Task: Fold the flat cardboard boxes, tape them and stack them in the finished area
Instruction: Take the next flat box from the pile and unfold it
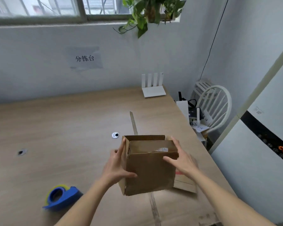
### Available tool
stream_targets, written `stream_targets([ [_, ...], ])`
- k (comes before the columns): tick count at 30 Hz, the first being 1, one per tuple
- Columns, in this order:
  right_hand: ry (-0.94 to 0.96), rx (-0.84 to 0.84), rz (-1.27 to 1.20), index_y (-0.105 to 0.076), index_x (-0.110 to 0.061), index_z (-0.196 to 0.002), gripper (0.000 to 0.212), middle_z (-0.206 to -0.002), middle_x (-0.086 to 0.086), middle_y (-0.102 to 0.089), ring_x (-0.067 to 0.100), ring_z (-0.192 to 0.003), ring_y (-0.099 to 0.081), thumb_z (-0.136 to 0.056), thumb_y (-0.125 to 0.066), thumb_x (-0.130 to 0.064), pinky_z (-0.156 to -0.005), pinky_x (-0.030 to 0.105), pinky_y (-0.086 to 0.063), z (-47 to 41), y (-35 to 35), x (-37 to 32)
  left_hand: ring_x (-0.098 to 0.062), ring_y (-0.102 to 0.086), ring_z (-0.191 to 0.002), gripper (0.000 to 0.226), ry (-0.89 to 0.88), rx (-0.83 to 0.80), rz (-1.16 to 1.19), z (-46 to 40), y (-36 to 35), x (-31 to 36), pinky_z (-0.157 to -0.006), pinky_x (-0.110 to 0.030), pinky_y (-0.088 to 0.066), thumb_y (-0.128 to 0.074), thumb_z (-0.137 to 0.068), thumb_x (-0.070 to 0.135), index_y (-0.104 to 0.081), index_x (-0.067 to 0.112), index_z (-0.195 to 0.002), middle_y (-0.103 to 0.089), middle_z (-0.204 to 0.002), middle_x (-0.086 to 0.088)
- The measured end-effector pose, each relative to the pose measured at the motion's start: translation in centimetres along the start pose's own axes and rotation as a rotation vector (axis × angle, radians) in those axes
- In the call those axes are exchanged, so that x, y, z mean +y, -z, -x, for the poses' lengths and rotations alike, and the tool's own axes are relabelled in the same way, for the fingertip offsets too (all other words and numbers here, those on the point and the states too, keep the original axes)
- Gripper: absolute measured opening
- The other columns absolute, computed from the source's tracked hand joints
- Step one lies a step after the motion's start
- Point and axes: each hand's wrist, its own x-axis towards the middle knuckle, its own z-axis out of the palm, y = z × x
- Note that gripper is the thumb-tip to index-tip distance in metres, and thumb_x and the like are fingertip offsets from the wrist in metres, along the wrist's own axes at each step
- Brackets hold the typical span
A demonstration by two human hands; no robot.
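A brown cardboard box [149, 172] stands erected on the wooden table [64, 128], its top flaps partly folded in and the inside still visible. My left hand [118, 167] presses flat against the box's left wall, thumb lying across the front face. My right hand [180, 158] rests on the right wall, with straight fingers over the top right edge. A blue tape dispenser [61, 198] with a yellow-edged roll lies on the table to the lower left, apart from both hands.
A flat piece of cardboard [185, 181] lies under the box at its right. A strip of tape [133, 123] runs along the table seam. A white router [153, 88] stands at the back; a white chair [214, 105] with devices stands beyond the right edge.
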Motion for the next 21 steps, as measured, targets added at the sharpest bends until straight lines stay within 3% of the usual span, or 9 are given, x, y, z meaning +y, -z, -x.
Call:
stream_targets([
  [3, 0.05, -0.024, -0.177, -0.038, -0.049, -0.125, 0.054, -0.122, -0.007, -0.059, 0.018, -0.104, -0.061, -0.087, -0.076, -0.04, -0.09, 0.035, -0.053, 3.6, -1.9, -3.6, -0.022, -0.05, -0.118, 0.142, -0.04, 0.02, -0.014, 4.9, 3.3, -2.0, -0.095, -0.044, -0.053, -0.093, -0.048, 0.053, 0.011, 0.069, -0.143, -0.033, -0.134, 0.003],
  [6, 0.094, -0.017, -0.096, -0.044, -0.036, -0.098, 0.032, -0.098, -0.003, -0.066, 0.014, -0.085, -0.065, -0.09, -0.074, -0.029, -0.073, 0.036, -0.057, 6.4, -5.2, -5.6, -0.021, -0.053, -0.115, 0.134, -0.046, 0.057, -0.018, 8.9, 4.9, -4.6, -0.093, -0.044, -0.053, -0.087, -0.051, 0.059, 0.009, 0.069, -0.144, -0.038, -0.131, 0.004],
  [8, 0.095, -0.017, -0.059, -0.043, -0.036, -0.088, 0.032, -0.088, -0.005, -0.065, 0.012, -0.078, -0.065, -0.091, -0.072, -0.024, -0.066, 0.034, -0.057, 7.9, -7.6, -6.3, -0.02, -0.053, -0.115, 0.129, -0.045, 0.067, -0.024, 11.2, 5.4, -6.4, -0.093, -0.042, -0.053, -0.085, -0.054, 0.061, 0.008, 0.069, -0.143, -0.041, -0.131, 0.005],
  [11, 0.104, -0.018, -0.07, -0.044, -0.034, -0.081, 0.034, -0.085, -0.006, -0.064, 0.013, -0.08, -0.063, -0.089, -0.074, -0.021, -0.07, 0.037, -0.058, 9.7, -10.7, -6.6, -0.016, -0.053, -0.115, 0.123, -0.04, 0.061, -0.027, 13.8, 5.7, -9.1, -0.093, -0.036, -0.052, -0.084, -0.061, 0.06, 0.007, 0.07, -0.144, -0.041, -0.134, 0.011],
  [13, 0.129, -0.022, -0.046, -0.044, -0.03, -0.079, 0.034, -0.083, -0.006, -0.063, 0.014, -0.079, -0.061, -0.087, -0.076, -0.019, -0.068, 0.033, -0.052, 10.5, -12.0, -6.7, -0.013, -0.053, -0.114, 0.119, -0.035, 0.059, -0.022, 15.0, 5.7, -10.9, -0.095, -0.033, -0.051, -0.083, -0.062, 0.06, 0.003, 0.071, -0.144, -0.039, -0.133, 0.013],
  [16, 0.19, -0.04, 0.046, -0.043, -0.032, -0.076, 0.04, -0.08, -0.01, -0.058, 0.013, -0.076, -0.057, -0.084, -0.074, -0.008, -0.067, 0.031, -0.048, 11.5, -13.9, -6.9, -0.012, -0.049, -0.116, 0.105, -0.042, -0.012, -0.154, 16.4, 5.2, -14.0, -0.098, -0.03, -0.049, -0.076, -0.061, 0.075, -0.005, 0.076, -0.138, -0.033, -0.129, 0.012],
  [18, 0.248, -0.048, 0.109, -0.042, -0.036, -0.075, 0.044, -0.085, -0.015, -0.054, 0.008, -0.077, -0.055, -0.081, -0.074, -0.007, -0.068, 0.032, -0.051, 12.0, -15.2, -6.9, -0.011, -0.044, -0.125, 0.097, -0.031, -0.047, -0.195, 17.2, 4.3, -16.1, -0.103, -0.027, -0.045, -0.075, -0.065, 0.075, -0.006, 0.078, -0.133, -0.028, -0.133, 0.014],
  [21, 0.372, -0.044, 0.153, -0.046, -0.037, -0.078, 0.037, -0.114, -0.029, -0.048, 0.003, -0.088, -0.059, -0.084, -0.076, -0.017, -0.078, 0.025, -0.053, 12.6, -16.2, -7.1, -0.005, -0.035, -0.134, 0.099, -0.009, -0.034, -0.095, 18.3, 3.2, -18.3, -0.111, -0.022, -0.035, -0.077, -0.063, 0.074, -0.019, 0.066, -0.143, -0.023, -0.14, 0.019],
])
